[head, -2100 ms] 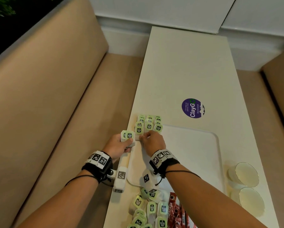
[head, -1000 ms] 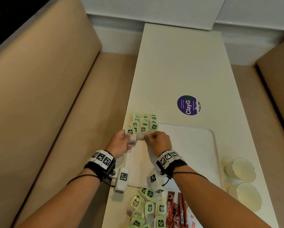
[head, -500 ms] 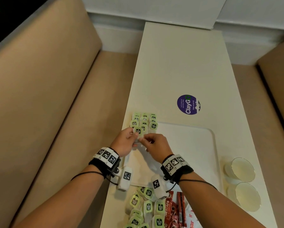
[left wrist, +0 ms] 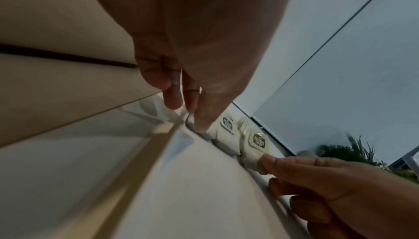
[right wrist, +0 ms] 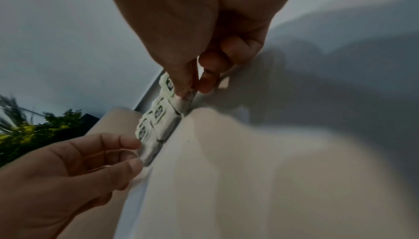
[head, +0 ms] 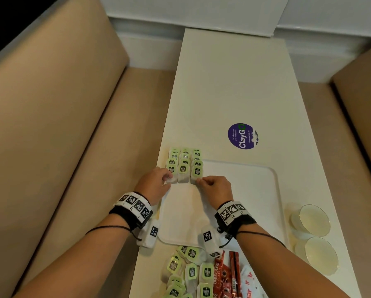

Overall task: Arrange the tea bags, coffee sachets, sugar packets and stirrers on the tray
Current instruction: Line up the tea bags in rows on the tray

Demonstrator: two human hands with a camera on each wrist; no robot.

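The nearest row of tea bags [head: 183,174] sits at the far left corner of the white tray [head: 253,190], and both hands are at its two ends. The left hand [head: 153,186] pinches the near edge of the leftmost bag between thumb and fingertips [left wrist: 199,126], a narrow grip; the right hand [head: 215,189] pinches the near corner of the rightmost bag the same way, thumb and forefinger closed on the paper. The row runs left to right across the tray, so its long axis joins the two grips, and each hand is nearest to its own end. Behind this row more rows of green-labelled tea bags [head: 184,155] overlap toward the far edge and seem to spill just beyond the tray rim onto the counter [head: 234,82].

My reading is that the row is being squared up, so the coming move turns on both grips shifting along the same line; pull unevenly and the thin bags would skew or lift the row behind.

Loose tea bags [head: 191,274] lie in a heap on the counter just beyond the tray's near edge, beside red Nescafe coffee sachets [head: 225,274] and a white packet with red lettering [head: 250,280]. Most of the tray is still bare. Two glass saucers [head: 315,235] rest to the right of the tray, and a round purple ClayGo sticker [head: 242,136] lies beyond it. Tan upholstered benches [head: 62,125] flank the counter on both sides.
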